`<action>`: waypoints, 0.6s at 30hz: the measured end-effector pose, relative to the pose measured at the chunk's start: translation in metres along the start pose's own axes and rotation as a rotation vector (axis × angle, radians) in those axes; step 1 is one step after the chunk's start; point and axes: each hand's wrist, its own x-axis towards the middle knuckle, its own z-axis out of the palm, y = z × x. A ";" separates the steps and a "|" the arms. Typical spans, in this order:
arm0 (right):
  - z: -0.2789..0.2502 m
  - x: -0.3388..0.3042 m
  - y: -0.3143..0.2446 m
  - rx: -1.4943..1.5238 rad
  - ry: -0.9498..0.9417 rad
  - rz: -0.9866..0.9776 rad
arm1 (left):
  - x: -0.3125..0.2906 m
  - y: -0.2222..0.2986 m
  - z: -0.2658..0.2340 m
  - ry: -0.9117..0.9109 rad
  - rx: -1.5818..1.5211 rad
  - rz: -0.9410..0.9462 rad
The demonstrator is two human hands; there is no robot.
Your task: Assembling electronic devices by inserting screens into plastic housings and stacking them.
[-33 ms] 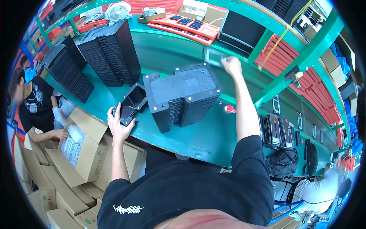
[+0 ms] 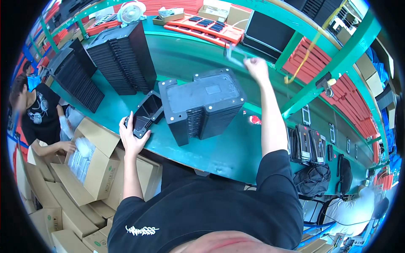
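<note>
My right grip (image 2: 257, 70) appears to pinch a thin, blurred frame (image 2: 237, 58) aloft; my left grip (image 2: 134, 138) spans a black tray's (image 2: 149, 108) near end. Handling seems underway; moving the frame calls for steadiness.

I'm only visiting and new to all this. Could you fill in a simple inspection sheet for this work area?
Surface: green workbench, with a small red-and-white item lying on it.
Work items: black tray beside a stack of notched black trays; thin pale rectangular piece, blurred.
Clutter: black bag on the right; open cardboard box on the left.
Grips: left grip on the black tray's near end; right grip raised, pinching the pale piece.
Cables: yellow cord hanging near a green post.
Surroundings: white fan; a co-worker at left, another at lower right.
</note>
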 end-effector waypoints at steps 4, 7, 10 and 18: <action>-0.048 -0.074 -0.106 0.557 -0.036 -0.299 | 0.010 0.016 -0.019 0.025 -0.225 -0.007; -0.067 -0.145 -0.160 0.339 -0.098 -0.418 | 0.023 0.067 -0.040 0.111 -0.386 0.108; -0.067 -0.190 -0.186 -0.122 -0.131 -0.467 | 0.042 0.125 -0.064 -0.052 -0.645 0.183; -0.066 -0.209 -0.195 -0.412 0.081 -0.746 | 0.072 0.193 -0.099 -0.111 -0.280 0.530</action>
